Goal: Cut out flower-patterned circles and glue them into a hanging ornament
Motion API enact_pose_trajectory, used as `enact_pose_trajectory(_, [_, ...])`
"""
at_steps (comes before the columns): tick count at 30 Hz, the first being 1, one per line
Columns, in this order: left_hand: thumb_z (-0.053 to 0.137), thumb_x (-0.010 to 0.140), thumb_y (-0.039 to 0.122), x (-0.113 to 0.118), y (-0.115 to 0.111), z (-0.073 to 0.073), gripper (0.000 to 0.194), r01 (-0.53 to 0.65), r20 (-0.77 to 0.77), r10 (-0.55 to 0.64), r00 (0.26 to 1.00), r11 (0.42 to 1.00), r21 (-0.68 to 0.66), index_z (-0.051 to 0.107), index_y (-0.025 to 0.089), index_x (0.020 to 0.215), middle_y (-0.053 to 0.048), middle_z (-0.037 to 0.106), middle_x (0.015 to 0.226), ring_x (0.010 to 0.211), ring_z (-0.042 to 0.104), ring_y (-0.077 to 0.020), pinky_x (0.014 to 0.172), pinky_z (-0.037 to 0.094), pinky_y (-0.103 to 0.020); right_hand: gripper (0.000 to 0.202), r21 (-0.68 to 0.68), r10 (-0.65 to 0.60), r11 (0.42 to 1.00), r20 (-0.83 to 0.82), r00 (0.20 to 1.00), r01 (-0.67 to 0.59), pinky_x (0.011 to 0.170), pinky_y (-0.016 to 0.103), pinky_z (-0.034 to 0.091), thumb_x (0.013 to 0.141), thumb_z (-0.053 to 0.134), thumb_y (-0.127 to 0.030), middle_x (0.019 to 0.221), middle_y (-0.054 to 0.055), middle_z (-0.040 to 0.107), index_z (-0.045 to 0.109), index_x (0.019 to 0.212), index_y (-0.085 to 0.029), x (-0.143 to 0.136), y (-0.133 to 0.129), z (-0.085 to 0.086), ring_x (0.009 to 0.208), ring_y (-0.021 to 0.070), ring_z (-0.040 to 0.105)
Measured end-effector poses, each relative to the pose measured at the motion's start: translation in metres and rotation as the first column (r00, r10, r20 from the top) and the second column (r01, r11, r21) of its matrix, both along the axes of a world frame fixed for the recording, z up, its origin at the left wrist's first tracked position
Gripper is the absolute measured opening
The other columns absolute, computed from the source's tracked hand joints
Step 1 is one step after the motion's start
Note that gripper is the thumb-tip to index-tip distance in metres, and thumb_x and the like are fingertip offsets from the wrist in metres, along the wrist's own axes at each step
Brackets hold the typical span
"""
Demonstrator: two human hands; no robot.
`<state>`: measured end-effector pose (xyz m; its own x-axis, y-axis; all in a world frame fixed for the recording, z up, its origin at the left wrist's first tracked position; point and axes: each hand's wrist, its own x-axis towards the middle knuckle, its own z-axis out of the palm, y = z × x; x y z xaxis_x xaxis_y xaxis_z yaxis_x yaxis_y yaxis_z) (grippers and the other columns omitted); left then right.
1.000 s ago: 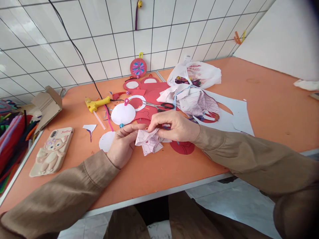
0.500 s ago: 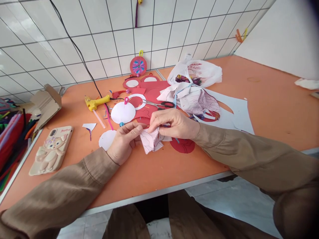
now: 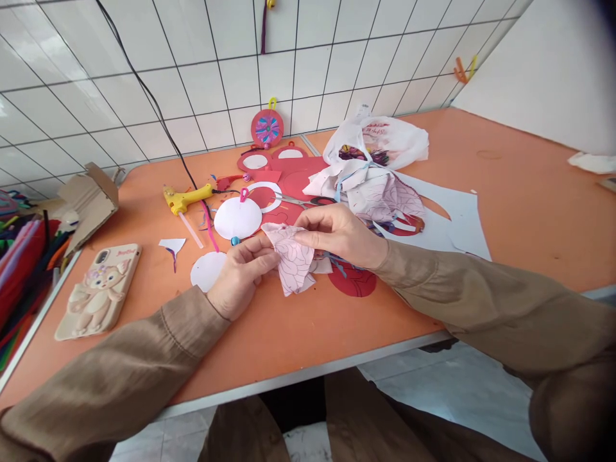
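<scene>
Between my hands is a crumpled piece of pale pink paper (image 3: 294,264) printed with dark curved lines. My left hand (image 3: 245,269) pinches its left edge between thumb and fingers. My right hand (image 3: 339,236) grips its upper right edge. Just behind lie a white paper disc with a pink loop (image 3: 238,217) and red paper cut-outs (image 3: 293,179). Scissors (image 3: 298,200) rest on the red paper, their handles partly hidden by my right hand. A dark red disc (image 3: 353,281) shows below my right wrist.
A yellow glue gun (image 3: 185,197) with its cord lies at left, beyond a phone in a cartoon case (image 3: 101,292). Crumpled patterned paper (image 3: 370,189) and a white plastic bag (image 3: 404,141) sit at back right. A finished round ornament (image 3: 267,128) leans on the tiled wall.
The pink paper was folded into a small bundle and is now spread wider, its lined face showing. My right hand has shifted slightly, and its grip sits higher on the paper.
</scene>
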<state>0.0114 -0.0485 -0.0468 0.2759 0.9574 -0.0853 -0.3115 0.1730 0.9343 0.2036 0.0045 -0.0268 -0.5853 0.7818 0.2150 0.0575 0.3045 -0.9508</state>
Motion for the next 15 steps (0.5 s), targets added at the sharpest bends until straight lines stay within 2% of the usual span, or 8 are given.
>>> enact_pose_trajectory(2, [0.086,0.069,0.035,0.0,-0.001,-0.001,0.028,-0.019,-0.048,0.02,0.999,0.999,0.036,0.075,0.017,0.088,-0.004,0.074,0.072,0.068,0.07,-0.0204,0.071,0.056,-0.034,0.018,-0.013,0.002,1.0,-0.004,1.0,-0.002,0.048,0.022,0.039,0.083,0.066,-0.03,0.063,-0.003,0.056,0.058,0.075,-0.015,0.0,0.0,-0.001,0.052,0.0075,0.048])
enact_pose_trajectory(5, [0.086,0.071,0.037,-0.002,-0.002,-0.001,0.046,-0.098,-0.111,0.106,0.988,0.992,0.075,0.072,0.016,0.109,-0.002,0.073,0.07,0.065,0.069,-0.0177,0.069,0.054,-0.031,0.02,-0.025,-0.005,1.0,-0.036,0.999,0.005,0.049,0.023,0.041,0.086,0.063,-0.032,0.067,-0.003,0.06,0.058,0.094,-0.015,-0.001,0.0,-0.002,0.053,0.0086,0.051])
enact_pose_trajectory(9, [0.083,0.075,0.036,-0.003,-0.004,0.004,0.068,-0.144,-0.185,0.172,0.968,0.978,0.154,0.059,0.016,0.135,0.001,0.071,0.067,0.066,0.066,-0.0168,0.069,0.054,-0.03,0.034,0.031,-0.106,0.994,-0.053,0.993,0.108,0.052,0.022,0.041,0.083,0.065,-0.025,0.064,-0.008,0.055,0.047,0.111,-0.018,-0.001,-0.002,-0.002,0.053,0.0089,0.052])
enact_pose_trajectory(12, [0.083,0.076,0.032,-0.003,-0.005,0.009,0.077,-0.177,-0.233,0.227,0.946,0.96,0.217,0.051,0.017,0.144,0.003,0.07,0.065,0.062,0.063,-0.0156,0.065,0.052,-0.029,0.036,0.093,-0.107,0.99,-0.042,0.993,0.111,0.057,0.023,0.045,0.081,0.065,-0.021,0.069,-0.007,0.057,0.045,0.111,-0.02,-0.001,-0.004,-0.002,0.06,0.0103,0.056])
enact_pose_trajectory(15, [0.083,0.076,0.028,-0.003,-0.006,0.008,0.073,-0.215,-0.234,0.283,0.93,0.936,0.278,0.053,0.021,0.142,0.005,0.068,0.063,0.058,0.059,-0.014,0.061,0.049,-0.028,0.023,0.22,-0.08,0.972,0.007,0.997,0.077,0.061,0.024,0.045,0.079,0.066,-0.019,0.074,-0.004,0.056,0.055,0.099,-0.019,-0.001,-0.005,-0.002,0.065,0.0101,0.054])
